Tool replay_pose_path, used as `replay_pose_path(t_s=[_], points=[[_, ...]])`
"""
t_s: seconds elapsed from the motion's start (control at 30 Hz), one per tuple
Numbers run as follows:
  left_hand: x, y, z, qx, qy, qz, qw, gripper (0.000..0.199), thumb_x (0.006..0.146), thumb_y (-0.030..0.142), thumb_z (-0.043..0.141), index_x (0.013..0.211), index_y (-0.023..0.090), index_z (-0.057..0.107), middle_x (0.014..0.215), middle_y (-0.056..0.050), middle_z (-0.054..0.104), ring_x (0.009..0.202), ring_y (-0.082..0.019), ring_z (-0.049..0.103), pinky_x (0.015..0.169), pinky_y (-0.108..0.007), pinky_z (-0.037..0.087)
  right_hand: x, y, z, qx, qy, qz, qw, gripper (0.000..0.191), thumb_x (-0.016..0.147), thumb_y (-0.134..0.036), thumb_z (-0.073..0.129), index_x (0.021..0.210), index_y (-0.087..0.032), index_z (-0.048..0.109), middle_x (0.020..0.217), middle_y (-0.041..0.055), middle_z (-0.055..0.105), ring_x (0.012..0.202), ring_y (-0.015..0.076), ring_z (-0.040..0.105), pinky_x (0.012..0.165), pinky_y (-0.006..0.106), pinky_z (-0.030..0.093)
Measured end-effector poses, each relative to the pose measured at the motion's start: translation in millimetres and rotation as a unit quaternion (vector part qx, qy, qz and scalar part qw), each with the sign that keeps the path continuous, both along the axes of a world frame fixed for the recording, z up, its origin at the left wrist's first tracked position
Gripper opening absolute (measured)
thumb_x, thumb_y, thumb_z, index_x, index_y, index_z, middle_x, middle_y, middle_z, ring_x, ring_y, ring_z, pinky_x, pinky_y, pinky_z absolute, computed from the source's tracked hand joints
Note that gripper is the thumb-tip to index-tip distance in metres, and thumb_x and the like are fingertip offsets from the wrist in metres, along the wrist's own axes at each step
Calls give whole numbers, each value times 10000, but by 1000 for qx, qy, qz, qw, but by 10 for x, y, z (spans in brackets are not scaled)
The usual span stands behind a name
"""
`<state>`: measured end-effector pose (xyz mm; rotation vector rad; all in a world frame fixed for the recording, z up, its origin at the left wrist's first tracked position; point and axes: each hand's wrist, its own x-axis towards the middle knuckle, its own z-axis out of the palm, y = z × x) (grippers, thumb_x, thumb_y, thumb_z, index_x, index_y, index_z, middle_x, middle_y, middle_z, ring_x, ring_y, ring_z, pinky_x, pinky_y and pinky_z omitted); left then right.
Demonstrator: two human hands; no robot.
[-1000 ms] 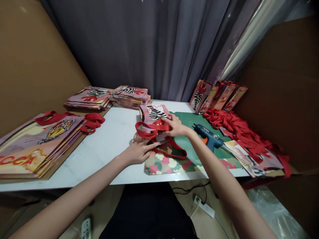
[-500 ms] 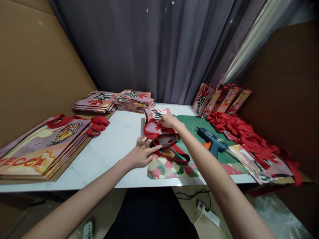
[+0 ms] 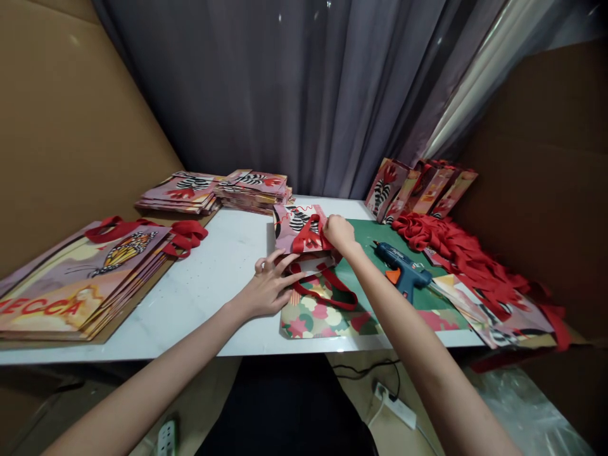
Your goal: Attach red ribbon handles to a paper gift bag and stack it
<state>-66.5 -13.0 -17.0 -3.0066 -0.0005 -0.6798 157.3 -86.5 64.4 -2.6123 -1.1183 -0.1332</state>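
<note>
Both your bare forearms reach from the near edge toward the far middle, drawing closer together as they go. Your left hand (image 3: 266, 288) lies palm down, wrist straight, fingers spread and loosely extended — the index and middle fingers point far and to the right, the thumb splayed on the right side. Your right hand (image 3: 338, 232) sits farther away and just to the right of the left, its back turned up, knuckles raised, fingers curled in under the palm in a closed pinch — the fingertips themselves are hidden.
</note>
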Motion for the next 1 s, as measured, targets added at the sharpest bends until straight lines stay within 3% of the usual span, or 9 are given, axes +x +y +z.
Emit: replay_pose_path(t_s=[0.1, 0.17, 0.23, 0.33, 0.4, 0.47, 0.53, 0.67, 1.0], points=[[-5, -2, 23, -9, 6, 6, 1000, 519, 869, 250, 492, 1363, 408, 505, 1525, -55, 248, 1385, -375, 191, 983, -541, 319, -92, -272, -7, 122, -31, 53, 991, 225, 973, -262, 436, 1035, -122, 601, 1076, 132, 639, 976, 214, 607, 821, 286, 433], [3, -4, 28, -10, 4, 7, 1000, 517, 864, 247, 497, 1353, 413, 515, 1522, -52, 249, 1384, -378, 190, 982, -544, 320, -217, -538, -58, 245, -48, 95, 964, 228, 991, -265, 402, 934, -148, 590, 961, 91, 639, 898, 191, 591, 805, 274, 415], [18, -7, 29, -12, 1, 8, 1000, 508, 859, 243, 502, 1338, 412, 531, 1521, -51, 248, 1382, -377, 192, 980, -545, 322, -362, -816, -170, 280, -17, 122, 952, 328, 1016, -293, 337, 829, -171, 577, 838, 59, 623, 775, 172, 572, 736, 266, 411], [43, -17, 24, -19, 3, 8, 1000, 497, 858, 246, 508, 1325, 409, 545, 1524, -50, 236, 1379, -374, 195, 979, -542, 325, -552, -1121, -428, 170, 38, 168, 970, 293, 996, -264, 389, 861, -170, 631, 875, 60, 649, 844, 195, 577, 787, 286, 422], [55, -24, 17, -20, 5, 13, 1000, 504, 856, 248, 512, 1330, 417, 540, 1526, -49, 231, 1375, -378, 201, 966, -541, 332, -648, -1204, -606, 95, 40, 185, 977, 261, 977, -235, 428, 1073, -137, 650, 1134, 103, 643, 1029, 236, 553, 908, 328, 416], [62, -32, 7, -18, 3, 21, 1000, 525, 850, 248, 517, 1342, 431, 524, 1529, -47, 226, 1369, -388, 208, 947, -539, 340, -727, -1204, -742, 45, 30, 181, 982, 359, 972, -225, 431, 1272, -94, 578, 1356, 130, 540, 1173, 273, 485, 1001, 374, 385], [65, -39, -3, -16, 0, 27, 999, 546, 845, 243, 518, 1354, 440, 509, 1530, -47, 223, 1366, -398, 208, 928, -529, 349, -796, -1159, -820, 20, 16, 166, 986, 430, 978, -232, 411, 1363, -71, 512, 1431, 124, 483, 1212, 292, 449, 1028, 403, 374], [67, -46, -16, -14, -2, 25, 1000, 561, 852, 239, 500, 1373, 446, 485, 1529, -54, 220, 1363, -396, 209, 907, -520, 360, -904, -1054, -860, 4, -12, 148, 989, 454, 996, -256, 356, 1379, -60, 500, 1425, 115, 494, 1163, 304, 458, 995, 423, 405], [58, -56, -11, -48, 12, 25, 998, 536, 848, 228, 497, 1345, 429, 529, 1548, -33, 203, 1359, -404, 203, 983, -570, 323, -963, -986, -843, 5, -21, 107, 994, 394, 977, -245, 404, 1305, -75, 540, 1357, 195, 478, 1139, 300, 470, 945, 419, 422]])
